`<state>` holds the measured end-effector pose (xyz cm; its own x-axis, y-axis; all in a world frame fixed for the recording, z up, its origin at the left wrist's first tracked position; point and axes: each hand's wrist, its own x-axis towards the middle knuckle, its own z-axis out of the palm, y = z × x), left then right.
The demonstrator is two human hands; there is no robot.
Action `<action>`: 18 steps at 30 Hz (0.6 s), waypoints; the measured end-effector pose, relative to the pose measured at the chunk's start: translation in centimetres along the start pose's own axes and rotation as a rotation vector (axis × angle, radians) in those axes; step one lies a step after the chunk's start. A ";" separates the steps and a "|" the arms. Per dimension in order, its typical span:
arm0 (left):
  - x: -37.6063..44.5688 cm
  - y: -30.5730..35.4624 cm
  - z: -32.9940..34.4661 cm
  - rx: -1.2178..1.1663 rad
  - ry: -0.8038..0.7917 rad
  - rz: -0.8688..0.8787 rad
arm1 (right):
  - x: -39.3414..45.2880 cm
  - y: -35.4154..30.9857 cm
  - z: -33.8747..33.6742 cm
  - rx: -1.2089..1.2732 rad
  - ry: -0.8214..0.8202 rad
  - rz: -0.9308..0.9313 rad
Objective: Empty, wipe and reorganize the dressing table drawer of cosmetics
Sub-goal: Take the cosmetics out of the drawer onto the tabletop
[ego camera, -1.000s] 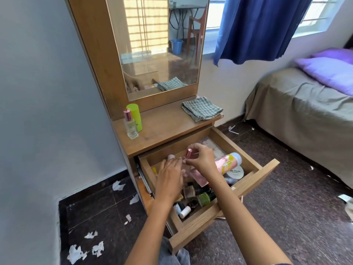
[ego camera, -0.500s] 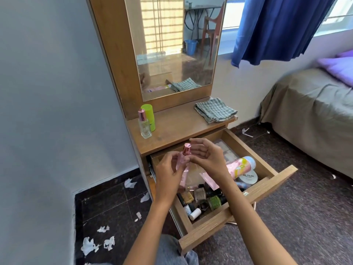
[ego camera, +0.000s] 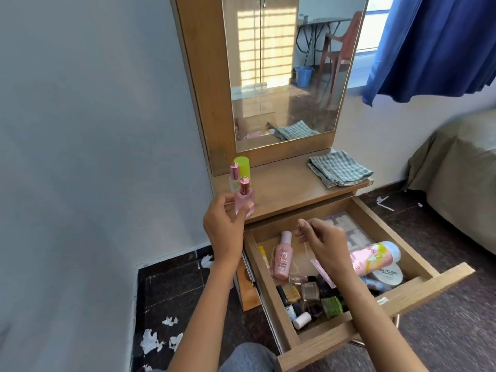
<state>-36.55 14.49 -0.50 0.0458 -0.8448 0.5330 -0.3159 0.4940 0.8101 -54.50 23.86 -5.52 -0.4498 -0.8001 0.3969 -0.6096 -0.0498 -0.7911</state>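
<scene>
Pink glass perfume bottle (ego camera: pixel 244 202) — square-bodied, rose-metallic cap — upright in left hand (ego camera: pixel 224 226)

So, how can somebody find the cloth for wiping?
Look at the wooden dressing table under the mirror. On the tabletop's right end, above the open drawer, lies the folded grey-green checked cloth, the only fabric among bottles.

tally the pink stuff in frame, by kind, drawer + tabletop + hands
Pink square glass perfume bottle with rose-gold cap, held by left hand: 1
Clear perfume bottle with pink cap on tabletop: 1
Pink plastic bottle lying in drawer: 1
Pink-and-yellow printed tube in drawer: 1
Total: 4
</scene>
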 end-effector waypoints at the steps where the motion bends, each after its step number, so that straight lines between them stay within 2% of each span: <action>1: 0.2 -0.2 0.3 0.005 -0.004 -0.001 | 0.0 0.1 0.0 -0.002 0.000 0.004; 11: 1.9 -1.4 2.0 0.043 -0.009 0.055 | 0.0 0.4 0.2 -0.029 -0.048 0.020; 15: 0.7 -1.2 2.1 0.106 0.054 0.068 | 0.1 0.3 0.2 -0.058 -0.054 0.026; 18: -2.3 -0.5 2.3 0.166 0.037 0.187 | 0.1 0.3 0.2 -0.085 -0.070 0.022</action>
<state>-38.65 15.74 -2.67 0.0054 -0.7323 0.6810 -0.4731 0.5981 0.6469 -54.59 23.65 -5.81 -0.4189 -0.8401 0.3446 -0.6545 0.0163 -0.7558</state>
